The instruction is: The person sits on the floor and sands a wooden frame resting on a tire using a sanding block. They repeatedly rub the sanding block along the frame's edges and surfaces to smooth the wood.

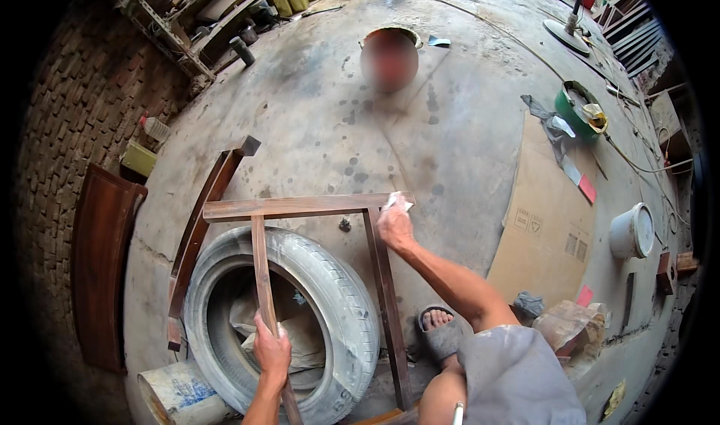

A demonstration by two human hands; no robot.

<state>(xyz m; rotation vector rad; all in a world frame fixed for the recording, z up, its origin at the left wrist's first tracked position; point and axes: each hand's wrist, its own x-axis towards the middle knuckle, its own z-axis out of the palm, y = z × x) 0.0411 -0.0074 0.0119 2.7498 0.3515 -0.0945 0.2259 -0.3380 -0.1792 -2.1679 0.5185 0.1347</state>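
Holding wd frame point(300, 206) w/ L grip point(272, 350)

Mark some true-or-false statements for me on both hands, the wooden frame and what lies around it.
1. The left hand holds a narrow bar of the wooden frame. True.
2. The right hand is empty. False: the right hand holds white material at the frame's far right corner.
3. The narrow bar passes over the tire. True.
4. The green bucket stands left of the frame. False: it stands to the right.
5. Flattened cardboard lies right of the frame. True.
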